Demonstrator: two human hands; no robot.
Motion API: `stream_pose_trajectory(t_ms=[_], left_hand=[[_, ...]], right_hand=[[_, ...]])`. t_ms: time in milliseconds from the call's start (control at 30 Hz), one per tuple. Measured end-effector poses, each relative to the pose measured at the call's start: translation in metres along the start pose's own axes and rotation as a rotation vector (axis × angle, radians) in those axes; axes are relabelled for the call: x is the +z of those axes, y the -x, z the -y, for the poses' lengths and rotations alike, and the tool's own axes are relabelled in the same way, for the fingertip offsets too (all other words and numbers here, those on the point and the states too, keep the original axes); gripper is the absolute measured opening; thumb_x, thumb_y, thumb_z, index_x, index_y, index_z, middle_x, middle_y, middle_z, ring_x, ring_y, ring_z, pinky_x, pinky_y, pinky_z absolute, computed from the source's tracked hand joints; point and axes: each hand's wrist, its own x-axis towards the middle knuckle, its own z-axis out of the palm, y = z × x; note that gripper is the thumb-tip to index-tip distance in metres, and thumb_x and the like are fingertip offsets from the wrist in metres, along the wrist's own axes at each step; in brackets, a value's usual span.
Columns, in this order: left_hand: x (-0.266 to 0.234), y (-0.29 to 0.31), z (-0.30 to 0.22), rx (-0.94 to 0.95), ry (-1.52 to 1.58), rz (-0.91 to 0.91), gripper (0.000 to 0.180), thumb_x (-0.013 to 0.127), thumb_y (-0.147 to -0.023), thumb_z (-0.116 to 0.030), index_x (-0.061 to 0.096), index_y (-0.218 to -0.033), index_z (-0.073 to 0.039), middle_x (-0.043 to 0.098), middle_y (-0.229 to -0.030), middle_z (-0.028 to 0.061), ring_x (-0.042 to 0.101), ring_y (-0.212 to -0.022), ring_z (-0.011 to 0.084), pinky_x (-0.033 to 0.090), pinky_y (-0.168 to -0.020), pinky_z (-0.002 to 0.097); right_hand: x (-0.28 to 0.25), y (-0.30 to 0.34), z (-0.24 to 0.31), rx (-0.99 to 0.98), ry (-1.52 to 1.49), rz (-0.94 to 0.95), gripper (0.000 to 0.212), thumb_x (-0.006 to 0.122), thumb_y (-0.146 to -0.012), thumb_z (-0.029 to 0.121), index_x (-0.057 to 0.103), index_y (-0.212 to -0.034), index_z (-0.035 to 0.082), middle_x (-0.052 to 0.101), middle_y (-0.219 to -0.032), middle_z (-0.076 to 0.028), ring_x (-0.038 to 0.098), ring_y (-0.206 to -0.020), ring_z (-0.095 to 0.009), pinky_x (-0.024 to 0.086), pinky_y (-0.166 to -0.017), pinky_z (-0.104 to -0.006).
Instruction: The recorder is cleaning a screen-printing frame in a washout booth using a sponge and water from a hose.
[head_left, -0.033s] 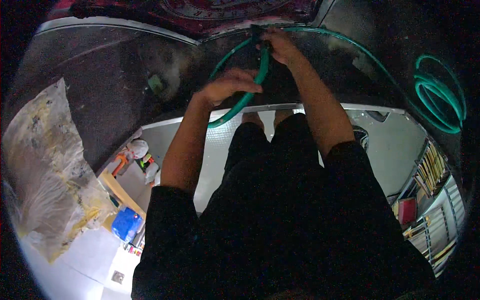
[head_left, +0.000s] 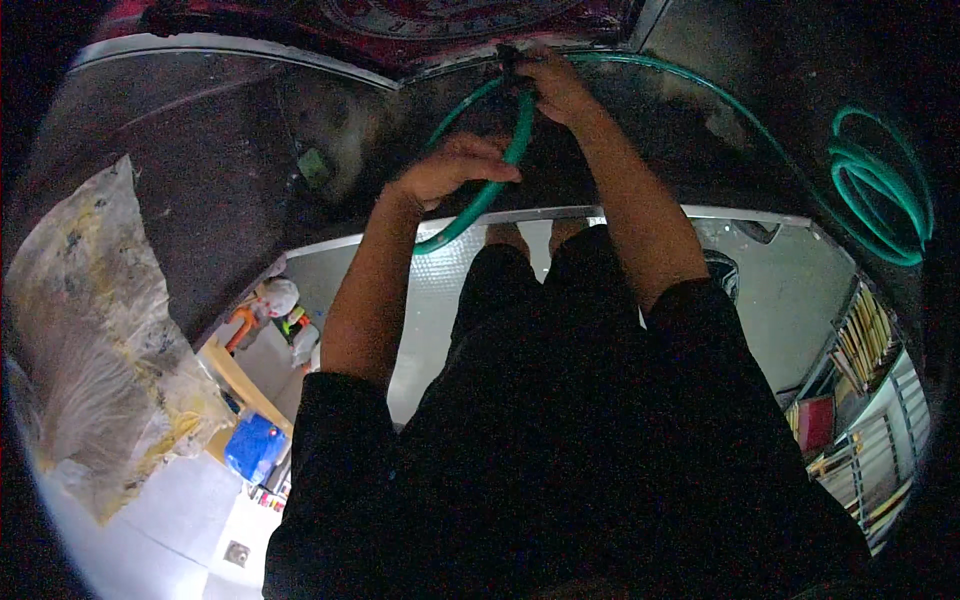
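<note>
A green hose [head_left: 522, 130] curves down from a small dark fitting that looks like a hose nozzle [head_left: 506, 60]. My right hand [head_left: 555, 85] is closed around this nozzle at the hose's upper end; the dim light hides its exact shape. Lower down, my left hand [head_left: 455, 168] holds the thick near stretch of the hose, its fingers bent over it. The hose loops below my left hand, passes behind it and runs off to the right along the dark basin wall. Its remaining length lies in loose coils [head_left: 878, 200] at the far right.
A large red screen-printing frame [head_left: 430, 22] with a printed design stands ahead. A pale stained sheet [head_left: 100, 330] hangs at the left, near a small greenish block [head_left: 313, 168]. A metal rim [head_left: 350, 240] runs before my legs. Behind are a blue package [head_left: 254, 447] and a rack of frames [head_left: 862, 340].
My right hand and the dark nozzle have shifted very slightly up and left. My left hand and the hose have barely moved.
</note>
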Motion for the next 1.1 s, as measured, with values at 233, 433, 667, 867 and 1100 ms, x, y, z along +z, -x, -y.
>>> stream_pose_trajectory(t_ms=[233, 433, 667, 867, 1100], left_hand=[[-0.03, 0.03, -0.003, 0.099, 0.077, -0.1, 0.025, 0.076, -0.08, -0.018, 0.073, -0.099, -0.001, 0.069, -0.104, 0.0085, 0.061, -0.104, 0.0178, 0.043, -0.097, 0.0313], [-0.063, 0.049, 0.005, 0.152, 0.273, -0.215, 0.03, 0.069, -0.086, -0.019, 0.069, -0.109, 0.001, 0.069, -0.107, 0.0082, 0.061, -0.104, 0.0169, 0.042, -0.097, 0.0308], [-0.095, 0.084, 0.013, 0.334, 0.596, -0.267, 0.066, 0.054, -0.094, -0.051, 0.051, -0.134, 0.002, 0.06, -0.128, 0.0147, 0.056, -0.117, 0.0257, 0.037, -0.106, 0.0365], [-0.133, 0.065, 0.025, 0.488, 0.984, -0.23, 0.083, 0.036, -0.095, -0.065, 0.041, -0.14, 0.004, 0.049, -0.14, 0.021, 0.049, -0.127, 0.0347, 0.034, -0.111, 0.0442], [-0.155, 0.01, 0.025, 0.472, 0.66, -0.259, 0.054, 0.035, -0.104, -0.042, 0.052, -0.13, 0.002, 0.06, -0.127, 0.0161, 0.059, -0.113, 0.0285, 0.045, -0.101, 0.0402]], right_hand=[[0.053, -0.025, 0.002, -0.234, 0.42, -0.166, 0.05, 0.081, -0.075, 0.05, 0.066, -0.099, 0.009, 0.061, -0.096, -0.004, 0.057, -0.091, -0.017, 0.05, -0.075, -0.0397], [0.074, -0.038, -0.019, -0.714, 0.007, -0.237, 0.045, 0.071, -0.086, 0.042, 0.067, -0.115, 0.008, 0.066, -0.11, -0.007, 0.062, -0.092, -0.023, 0.05, -0.081, -0.0394], [0.173, 0.039, 0.028, -0.032, 0.31, -0.111, 0.055, 0.075, -0.079, 0.049, 0.066, -0.115, 0.009, 0.064, -0.103, -0.006, 0.059, -0.089, -0.018, 0.046, -0.073, -0.0307], [0.188, 0.035, 0.008, -0.126, 0.354, -0.005, 0.041, 0.08, -0.078, 0.038, 0.066, -0.103, 0.008, 0.065, -0.084, 0.001, 0.056, -0.067, -0.012, 0.042, -0.053, -0.0259], [0.206, 0.031, -0.015, -0.325, 0.377, -0.229, 0.058, 0.086, -0.072, 0.041, 0.062, -0.112, 0.006, 0.062, -0.088, -0.002, 0.058, -0.069, -0.012, 0.045, -0.054, -0.0253]])
